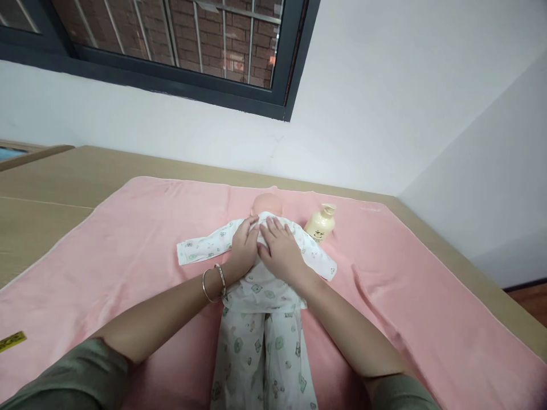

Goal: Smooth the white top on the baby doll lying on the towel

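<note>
- The doll [260, 285] lies on the pink blanket [128, 239], its chest hidden under both hands and its legs cut off by the lower edge
- It wears a white printed suit
- Left hand [244, 246] and right hand [282, 250] rest flat, grip open, holding nothing
- The cream bottle [320, 223] beside the doll's head has unreadable markings
</note>
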The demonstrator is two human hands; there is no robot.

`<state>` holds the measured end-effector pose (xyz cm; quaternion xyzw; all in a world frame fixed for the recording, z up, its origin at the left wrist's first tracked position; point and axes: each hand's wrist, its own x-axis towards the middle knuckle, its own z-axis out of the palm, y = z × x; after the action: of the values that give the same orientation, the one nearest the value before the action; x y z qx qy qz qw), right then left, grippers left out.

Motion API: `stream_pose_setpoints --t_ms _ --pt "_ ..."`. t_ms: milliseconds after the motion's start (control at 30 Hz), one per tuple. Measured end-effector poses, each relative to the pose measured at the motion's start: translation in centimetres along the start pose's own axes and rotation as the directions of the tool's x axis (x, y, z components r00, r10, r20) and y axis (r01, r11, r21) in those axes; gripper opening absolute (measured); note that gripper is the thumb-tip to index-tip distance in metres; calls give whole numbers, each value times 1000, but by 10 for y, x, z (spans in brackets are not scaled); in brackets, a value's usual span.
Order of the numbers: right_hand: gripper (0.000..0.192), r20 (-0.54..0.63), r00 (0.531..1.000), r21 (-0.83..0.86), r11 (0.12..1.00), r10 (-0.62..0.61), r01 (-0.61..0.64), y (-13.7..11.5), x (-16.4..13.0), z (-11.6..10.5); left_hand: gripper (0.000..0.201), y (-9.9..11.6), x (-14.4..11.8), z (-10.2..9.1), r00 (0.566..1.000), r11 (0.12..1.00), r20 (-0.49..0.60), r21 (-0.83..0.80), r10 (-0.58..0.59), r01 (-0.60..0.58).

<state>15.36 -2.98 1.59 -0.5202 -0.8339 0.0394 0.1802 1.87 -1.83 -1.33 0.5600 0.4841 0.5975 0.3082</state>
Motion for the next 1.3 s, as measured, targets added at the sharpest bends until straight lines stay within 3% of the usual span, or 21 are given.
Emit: stream_pose_setpoints --t_ms 67,233,500,700,833,1100,1300 --pt "48 -30 998 38 998 -57 58 -5 -2 6 34 -2 1 -1 999 998 40 52 22 -24" --pt "44 -152 988 102 995 -6 21 -9 3 19 33 -8 10 -6 993 989 87 116 83 -93" --pt "44 -124 991 96 994 60 -48 -20 34 18 32 -12 34 -15 997 992 50 108 56 -61" --pt "33 -147 987 78 996 58 -47 -16 55 13 30 -20 33 -17 996 993 27 84 80 -82" --pt "33 -200 977 126 991 70 -45 -11 50 16 31 -23 32 -16 991 989 56 80 120 -125" --pt "34 -277 961 247 966 -3 74 7 32 27 31 -21 31 -15 989 986 68 89 133 -139" --pt "40 -278 960 288 952 -21 104 13 22 30 29 -23 31 -16 987 982 76 118 139 -147"
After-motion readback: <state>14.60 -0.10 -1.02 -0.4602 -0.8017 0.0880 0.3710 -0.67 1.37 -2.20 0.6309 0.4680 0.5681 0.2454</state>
